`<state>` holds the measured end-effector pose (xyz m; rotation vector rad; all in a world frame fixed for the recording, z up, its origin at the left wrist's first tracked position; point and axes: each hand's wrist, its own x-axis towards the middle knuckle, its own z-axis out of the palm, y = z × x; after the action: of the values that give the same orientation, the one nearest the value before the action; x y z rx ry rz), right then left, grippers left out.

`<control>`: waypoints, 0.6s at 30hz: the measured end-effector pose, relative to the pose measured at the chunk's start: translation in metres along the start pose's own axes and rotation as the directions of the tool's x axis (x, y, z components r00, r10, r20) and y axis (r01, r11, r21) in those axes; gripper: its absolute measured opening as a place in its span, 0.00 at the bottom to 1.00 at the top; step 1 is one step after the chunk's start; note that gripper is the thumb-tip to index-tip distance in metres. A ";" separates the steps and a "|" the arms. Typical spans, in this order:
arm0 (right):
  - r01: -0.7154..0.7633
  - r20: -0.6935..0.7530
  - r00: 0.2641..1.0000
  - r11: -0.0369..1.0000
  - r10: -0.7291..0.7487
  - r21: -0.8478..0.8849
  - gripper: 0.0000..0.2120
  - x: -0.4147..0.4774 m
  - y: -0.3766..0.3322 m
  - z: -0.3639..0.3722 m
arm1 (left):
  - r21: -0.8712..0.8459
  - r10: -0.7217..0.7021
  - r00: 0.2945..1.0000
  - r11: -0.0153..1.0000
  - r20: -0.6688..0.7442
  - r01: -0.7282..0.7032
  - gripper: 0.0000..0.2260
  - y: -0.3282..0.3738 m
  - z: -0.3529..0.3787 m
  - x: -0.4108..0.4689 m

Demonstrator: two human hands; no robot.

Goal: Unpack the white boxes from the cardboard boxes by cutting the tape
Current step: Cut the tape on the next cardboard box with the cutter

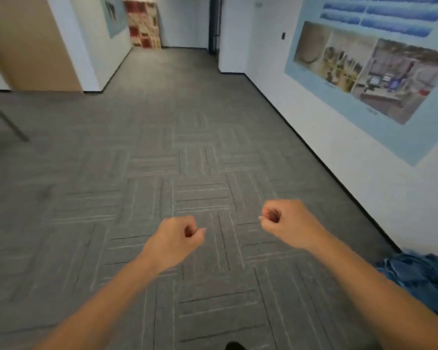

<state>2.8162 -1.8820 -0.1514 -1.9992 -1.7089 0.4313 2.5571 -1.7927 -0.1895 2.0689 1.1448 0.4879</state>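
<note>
Grey carpet (pixel 162 160), laid in a woven-line tile pattern, is seen beneath and ahead of both sets of fingers. A white wall (pixel 364 185) is noted to the right of the right fingers, running away from them; a large pale-blue poster (pixel 364 72) with photo panels is mounted on it, above and beyond the right knuckles. A brown door (pixel 31 46) is recorded far ahead and well to the left of the left fingers. A red-and-cream patterned panel (pixel 143 24) is leaned at the corridor's end, far beyond the fingertips. Crumpled blue fabric (pixel 420 276) is noted on the floor by the wall, behind and to the right of the right fingers. A grey bar (pixel 5 120) is slanted at the left edge, well apart from the left fingers.

Left hand (pixel 177 236): fingers (pixel 187 222) are curled tight into the palm, the thumb laid across them; nothing is held. Right hand (pixel 286 223): fingers (pixel 271 213) are likewise curled into a fist, with nothing pinched. Both fists are held over the carpet, apart from each other, the right slightly further forward.

Cardboard boxes and white boxes: position relative to the fingers cannot be told from this view.
</note>
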 end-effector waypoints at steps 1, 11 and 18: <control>0.056 0.027 0.998 0.998 -0.056 -0.021 0.16 0.020 -0.025 0.011 | -0.025 -0.041 0.999 0.999 -0.035 0.040 0.18 -0.021 -0.023 -0.005; 0.522 0.256 0.812 0.849 -0.525 0.085 0.17 0.180 -0.245 0.161 | -0.148 -0.332 0.851 0.943 -0.407 0.297 0.18 -0.193 -0.200 -0.069; 0.651 0.314 0.636 0.708 -0.705 0.272 0.12 0.306 -0.380 0.269 | -0.128 -0.395 0.725 0.910 -0.564 0.395 0.19 -0.285 -0.335 -0.062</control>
<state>2.4114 -1.4992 -0.1519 -1.0532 -2.4475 0.6779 2.1528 -1.6090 -0.1724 1.6253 1.8927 0.9397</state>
